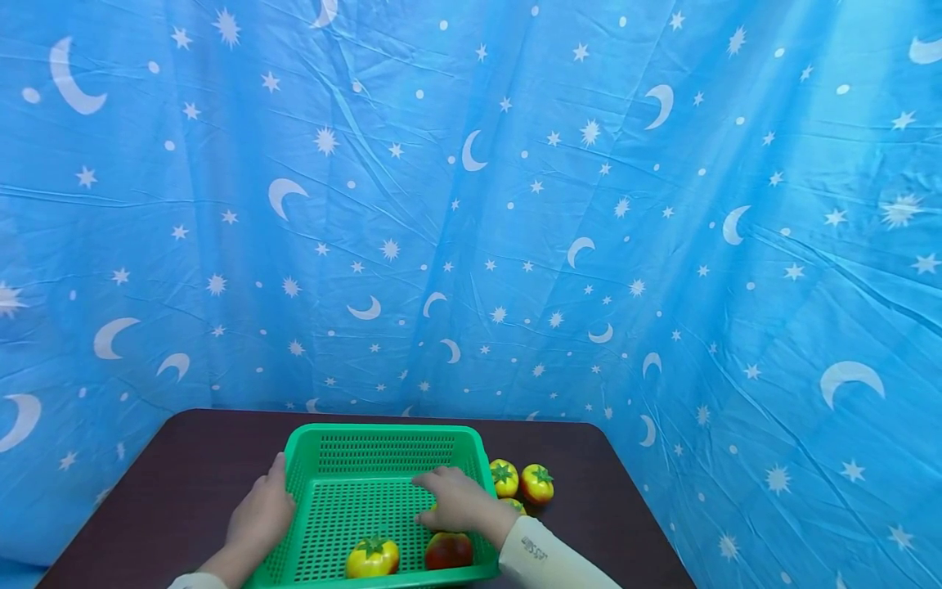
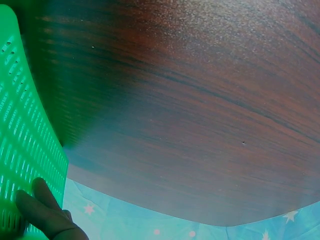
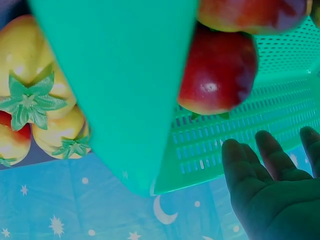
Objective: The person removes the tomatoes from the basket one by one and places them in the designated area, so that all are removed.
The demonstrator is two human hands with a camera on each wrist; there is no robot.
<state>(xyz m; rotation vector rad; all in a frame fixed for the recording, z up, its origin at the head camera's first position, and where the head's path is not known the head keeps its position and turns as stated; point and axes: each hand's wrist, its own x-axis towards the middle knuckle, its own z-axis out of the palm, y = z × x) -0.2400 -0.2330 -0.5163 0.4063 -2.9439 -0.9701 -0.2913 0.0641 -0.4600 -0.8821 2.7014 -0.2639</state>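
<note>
A green slotted basket (image 1: 390,429) stands on the dark table. My left hand (image 1: 261,514) grips its left rim; in the left wrist view, fingers (image 2: 37,212) lie against the outer wall. My right hand (image 1: 458,499) is over the basket's right half, its fingers (image 3: 272,152) spread and relaxed, holding nothing visible. Inside the basket lie a yellow tomato (image 1: 372,559), green star-shaped calyx up, and a dark red tomato (image 1: 449,552). Another tomato shows as a yellow sliver, mostly hidden under the right hand. In the right wrist view a red tomato (image 3: 220,72) sits near the fingers, apart from them.
Outside the basket's right wall stand several yellow-red tomatoes (image 1: 537,484), one of them partly behind my right wrist. The dark wood table (image 1: 213,458) has rounded far corners. A blue curtain (image 1: 412,204) with moons and stars hangs behind and at the sides.
</note>
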